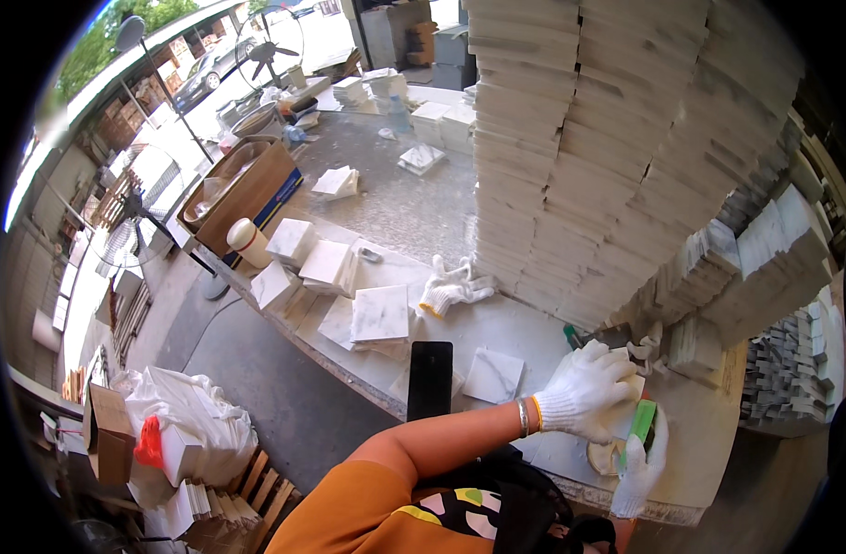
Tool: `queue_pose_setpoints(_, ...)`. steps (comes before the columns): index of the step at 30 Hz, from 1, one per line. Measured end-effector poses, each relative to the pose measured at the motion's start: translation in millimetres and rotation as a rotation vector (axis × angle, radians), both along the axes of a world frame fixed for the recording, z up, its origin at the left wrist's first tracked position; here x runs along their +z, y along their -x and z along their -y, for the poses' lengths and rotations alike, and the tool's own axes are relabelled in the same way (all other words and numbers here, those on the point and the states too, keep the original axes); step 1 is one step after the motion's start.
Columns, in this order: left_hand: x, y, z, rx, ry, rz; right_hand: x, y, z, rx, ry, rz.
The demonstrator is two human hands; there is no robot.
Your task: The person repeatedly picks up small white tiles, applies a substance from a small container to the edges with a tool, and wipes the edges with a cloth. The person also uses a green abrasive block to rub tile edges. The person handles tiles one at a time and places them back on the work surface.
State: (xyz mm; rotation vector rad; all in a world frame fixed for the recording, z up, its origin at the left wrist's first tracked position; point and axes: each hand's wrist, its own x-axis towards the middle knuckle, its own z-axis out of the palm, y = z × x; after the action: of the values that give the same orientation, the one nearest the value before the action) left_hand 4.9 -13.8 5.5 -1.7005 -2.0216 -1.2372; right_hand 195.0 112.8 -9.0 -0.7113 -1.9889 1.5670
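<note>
My left hand (589, 392), in a white knit glove, bends its fingers over a white marble tile (629, 397) near the table's right end. The glove hides much of that tile. Also gloved, my right hand (640, 471) grips a green rectangular block (641, 420) against the near side of the tile. A round tan piece (605, 457) lies between my hands at the table edge. Left of my left wrist, a square marble tile (494, 375) lies flat, and beside it a black phone-like slab (430, 379) stands out over the edge.
A tall wall of stacked tiles (608, 138) rises just beyond my hands. An empty glove (455, 286) and small tile stacks (380, 314) lie on the worktable (386, 198). Left of them are a white cup (247, 240), a cardboard box (234, 189) and fans.
</note>
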Motion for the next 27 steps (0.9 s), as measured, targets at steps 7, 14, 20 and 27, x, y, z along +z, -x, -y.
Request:
queue_pose_setpoints(7,3.7,2.4,1.4,-0.023,0.077,-0.012,2.8,-3.6,0.6,0.065,-0.182,-0.049)
queue_pose_setpoints(14,-0.6,-2.2,-1.9,-0.07,0.071,0.063,10.1,-3.2,-0.8,-0.08,0.204,0.11)
queue_pose_setpoints(20,-4.3,1.3,-5.2,-0.056,0.151,0.075,-0.4,4.9,-5.0,0.039,-0.138,-0.011)
queue_pose_setpoints(27,5.0,-1.0,-12.2,-0.075,0.209,0.0,5.8,-10.1,-0.9,0.029,-0.176,-0.005)
